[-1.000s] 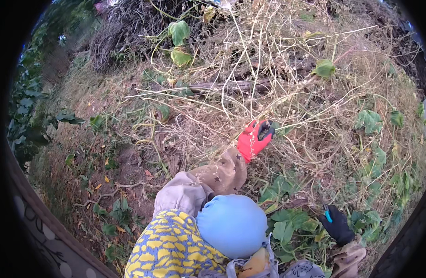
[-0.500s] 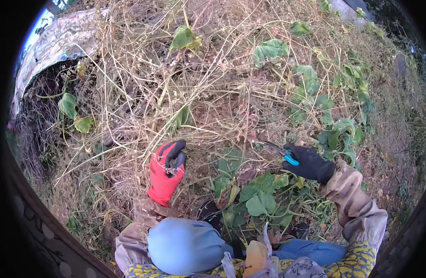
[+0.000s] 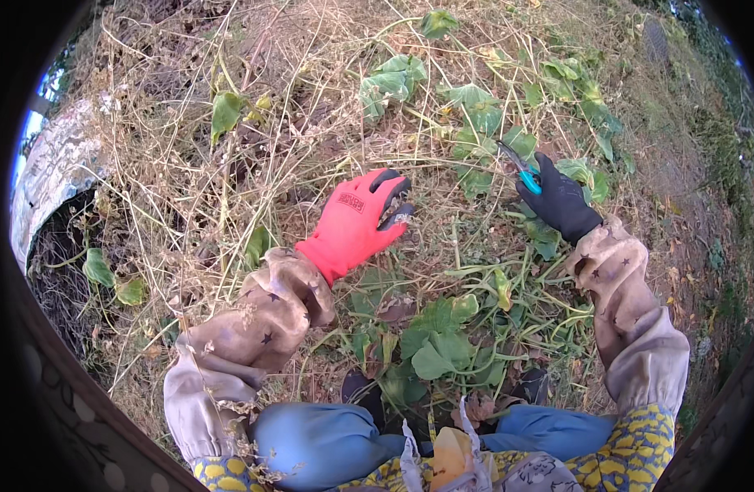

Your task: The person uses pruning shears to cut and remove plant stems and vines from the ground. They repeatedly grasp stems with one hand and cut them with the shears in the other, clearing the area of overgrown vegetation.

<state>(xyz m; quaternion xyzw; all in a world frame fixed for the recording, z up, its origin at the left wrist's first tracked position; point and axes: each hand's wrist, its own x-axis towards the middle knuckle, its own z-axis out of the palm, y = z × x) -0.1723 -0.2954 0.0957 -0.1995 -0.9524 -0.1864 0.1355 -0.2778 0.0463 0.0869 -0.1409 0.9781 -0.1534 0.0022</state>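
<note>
My left hand [image 3: 356, 221], in a red glove with black fingertips, reaches out over a tangle of dry straw-coloured vines [image 3: 254, 107], fingers slightly spread and holding nothing. To the right, my right hand [image 3: 560, 201] wears a black glove and grips small pruning shears with turquoise handles [image 3: 518, 167], the blades pointing up-left toward green leaves [image 3: 475, 123]. Both forearms are in dusty beige sleeves with small stars. Low green-leaved stems [image 3: 443, 344] lie on the ground between my arms.
My blue-trousered knees [image 3: 311, 435] and black shoes [image 3: 365, 394] sit at the bottom. A pale weathered curved surface [image 3: 53, 176] lies at the left edge. Bare brown ground with fallen leaves [image 3: 689, 221] runs along the right. More broad leaves [image 3: 393, 78] grow further out.
The view has swung and drawn closer to the ground. My left hand has risen and reached forward to the right. My right hand with the shears has moved up toward the green leaves.
</note>
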